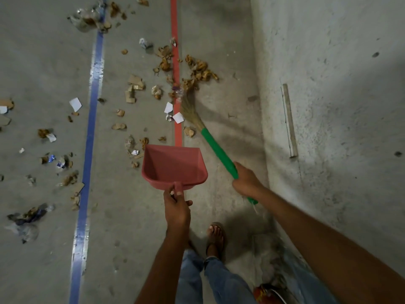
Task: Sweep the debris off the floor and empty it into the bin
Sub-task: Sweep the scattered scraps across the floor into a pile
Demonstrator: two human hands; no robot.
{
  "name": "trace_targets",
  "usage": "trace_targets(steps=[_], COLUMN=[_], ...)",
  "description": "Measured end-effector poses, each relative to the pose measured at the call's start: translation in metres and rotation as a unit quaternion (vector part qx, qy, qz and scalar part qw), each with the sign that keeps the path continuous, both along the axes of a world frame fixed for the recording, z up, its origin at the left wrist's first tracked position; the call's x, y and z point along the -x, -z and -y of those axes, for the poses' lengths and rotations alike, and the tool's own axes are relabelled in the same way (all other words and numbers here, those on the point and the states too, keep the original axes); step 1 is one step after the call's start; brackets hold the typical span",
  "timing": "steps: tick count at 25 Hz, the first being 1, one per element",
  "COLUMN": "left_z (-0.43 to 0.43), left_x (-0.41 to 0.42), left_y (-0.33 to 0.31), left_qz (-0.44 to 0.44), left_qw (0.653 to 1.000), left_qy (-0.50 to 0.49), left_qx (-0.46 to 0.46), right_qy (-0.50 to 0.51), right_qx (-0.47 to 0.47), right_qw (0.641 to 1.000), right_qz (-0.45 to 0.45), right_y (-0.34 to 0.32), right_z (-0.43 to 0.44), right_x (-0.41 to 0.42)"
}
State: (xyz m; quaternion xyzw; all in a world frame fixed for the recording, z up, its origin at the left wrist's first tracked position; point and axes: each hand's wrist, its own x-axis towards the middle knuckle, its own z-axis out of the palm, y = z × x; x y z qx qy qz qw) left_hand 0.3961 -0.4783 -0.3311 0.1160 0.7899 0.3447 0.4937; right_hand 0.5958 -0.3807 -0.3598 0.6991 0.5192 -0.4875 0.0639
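Note:
My left hand (176,208) grips the handle of a pink dustpan (173,166), held above the floor with its mouth facing away from me and nothing inside. My right hand (246,179) is closed around the green handle of a grass broom (215,148). The broom's straw head (189,106) rests on the floor beside the red line, touching dry brown leaves (200,72). Debris of leaves, cardboard scraps (133,86) and white paper bits (75,104) lies scattered over the grey floor ahead and to the left. No bin is in view.
A red floor line (176,62) and a blue floor line (93,106) run away from me. A rough concrete wall (339,95) rises on the right with a wooden strip (289,119) on it. My sandalled foot (215,238) stands below the dustpan. A red object (266,294) sits at the bottom edge.

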Motion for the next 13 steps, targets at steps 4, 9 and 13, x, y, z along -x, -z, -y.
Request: trace_targets(steps=[4,9,13], left_z=[-0.002,0.011,0.033], left_x=[0.024,0.06,0.105], left_y=[0.001,0.002,0.011], left_qz=[-0.006,-0.047,-0.081], left_qw=[1.0,0.998,0.994], left_qy=[-0.006,0.001,-0.037], left_qx=[0.006,0.052,0.068], right_qy=[0.084,0.13,0.06], right_qx=[-0.042,0.053,0.12], right_qw=[0.995,0.989,0.99], right_qz=[-0.012,0.052,0.033], right_y=[-0.04,-0.027,-0.001], right_z=[0.065,0.087,0.071], right_x=[0.02,0.034,0.121])
